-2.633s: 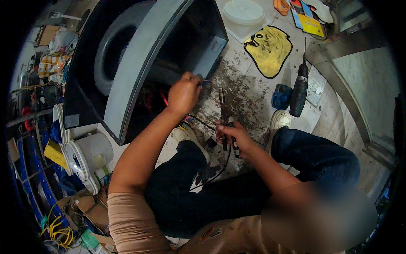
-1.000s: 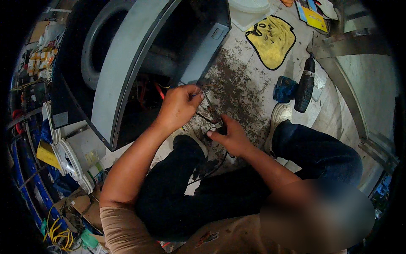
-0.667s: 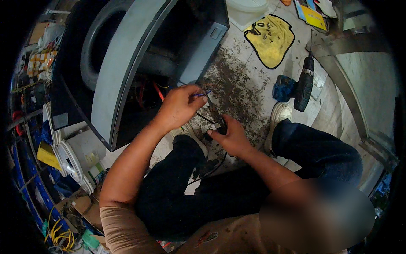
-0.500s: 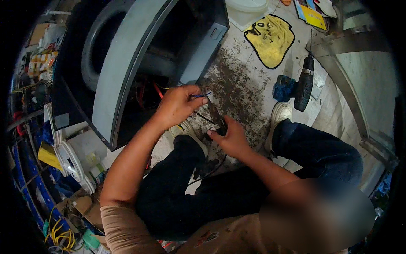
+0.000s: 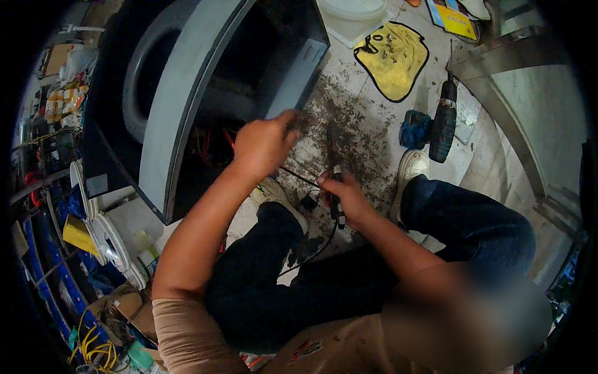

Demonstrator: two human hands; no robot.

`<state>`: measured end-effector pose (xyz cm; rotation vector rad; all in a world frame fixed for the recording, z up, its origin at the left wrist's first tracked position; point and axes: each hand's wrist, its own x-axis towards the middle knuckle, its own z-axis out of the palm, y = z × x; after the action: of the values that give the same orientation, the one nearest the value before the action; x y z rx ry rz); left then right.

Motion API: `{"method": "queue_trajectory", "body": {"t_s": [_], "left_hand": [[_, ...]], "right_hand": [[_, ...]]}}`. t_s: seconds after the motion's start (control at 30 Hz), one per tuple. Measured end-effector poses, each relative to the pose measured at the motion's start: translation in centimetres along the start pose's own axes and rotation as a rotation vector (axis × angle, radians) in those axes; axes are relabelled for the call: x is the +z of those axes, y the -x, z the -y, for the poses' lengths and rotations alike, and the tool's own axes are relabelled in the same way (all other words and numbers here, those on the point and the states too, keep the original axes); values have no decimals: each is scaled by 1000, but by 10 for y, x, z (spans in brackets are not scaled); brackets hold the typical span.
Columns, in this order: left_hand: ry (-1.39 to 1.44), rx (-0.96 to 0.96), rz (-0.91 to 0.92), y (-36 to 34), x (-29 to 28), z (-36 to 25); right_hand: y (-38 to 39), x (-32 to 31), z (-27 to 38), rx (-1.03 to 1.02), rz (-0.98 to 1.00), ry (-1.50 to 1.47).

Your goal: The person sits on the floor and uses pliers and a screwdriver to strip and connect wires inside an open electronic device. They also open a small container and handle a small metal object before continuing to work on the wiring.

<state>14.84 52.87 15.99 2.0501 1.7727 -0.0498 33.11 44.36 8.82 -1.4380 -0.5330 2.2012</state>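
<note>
My left hand, blurred, is curled at the lower right opening of the black and grey metal casing, its fingers closed on something too blurred to make out. Red wires show inside the casing beside it. Low and right of it, my right hand grips a dark pliers-like tool, jaws pointing up and apart from my left hand. A black cable runs between casing and right hand. Dark debris is scattered on the floor around both hands.
A black drill with blue battery lies right, below a yellow cloth and white plastic container. My shoes flank the debris. A metal frame stands right; lids, cardboard and cluttered rack fill the left.
My left hand has moved up, away from the tool's jaws. My right hand has shifted slightly rightward and turned the tool more upright, so more of its handle shows.
</note>
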Motion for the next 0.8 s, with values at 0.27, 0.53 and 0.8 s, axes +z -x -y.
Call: {"method": "queue_trajectory", "body": {"t_s": [0.27,0.53,0.8], "left_hand": [[-143,173,-259,-13,22,2],[114,30,10,-20,35,17],[306,66,-230,-8,42,13]], "right_hand": [[2,-4,3,10,66,-74],[3,-5,6,-11,82,-131],[0,-6,6,56,219,-107]]}}
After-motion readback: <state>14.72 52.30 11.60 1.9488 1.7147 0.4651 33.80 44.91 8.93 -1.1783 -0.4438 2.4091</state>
